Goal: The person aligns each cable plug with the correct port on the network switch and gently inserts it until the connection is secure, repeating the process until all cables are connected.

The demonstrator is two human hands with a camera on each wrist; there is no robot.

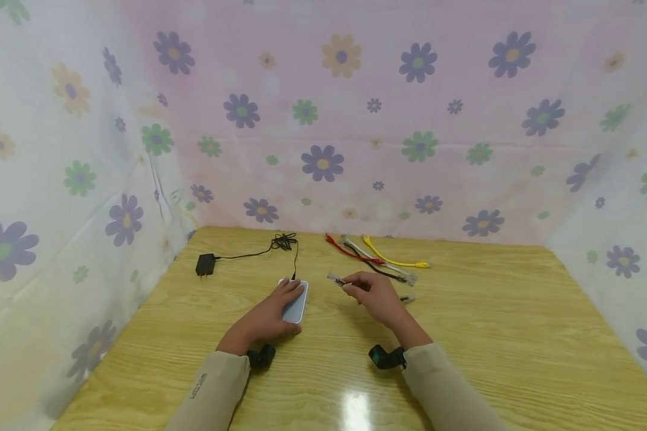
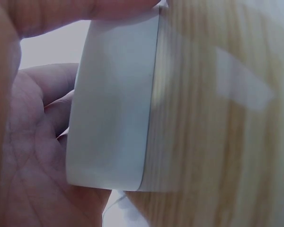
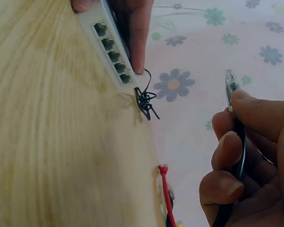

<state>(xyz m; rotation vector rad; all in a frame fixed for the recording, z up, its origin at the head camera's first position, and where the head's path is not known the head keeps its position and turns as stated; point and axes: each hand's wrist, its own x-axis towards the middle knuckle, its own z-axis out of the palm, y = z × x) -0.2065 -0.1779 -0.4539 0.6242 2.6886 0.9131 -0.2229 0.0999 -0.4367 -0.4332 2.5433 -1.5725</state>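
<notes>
My left hand (image 1: 264, 317) grips a small white network switch (image 1: 296, 306) on the table, with fingers over its top and the thumb at its near end. A row of several ports (image 3: 114, 56) along one long side faces my right hand in the right wrist view. The left wrist view shows a plain white end of the switch (image 2: 113, 104) below the thumb. To the right of it, my right hand (image 1: 376, 296) pinches a black Ethernet cable (image 3: 239, 163) just behind its clear plug (image 3: 228, 82). That plug stands apart from the switch. The cable's other plug (image 1: 408, 298) shows beyond the hand.
A thin black cord (image 1: 248, 255) runs from the switch's far end through a tangled bundle (image 1: 284, 241) to a power adapter (image 1: 205, 264) at the left. Behind my right hand lie red (image 1: 350, 251), yellow (image 1: 396, 261) and other cables. Floral cloth (image 1: 323, 120) surrounds the wooden table (image 1: 490, 311).
</notes>
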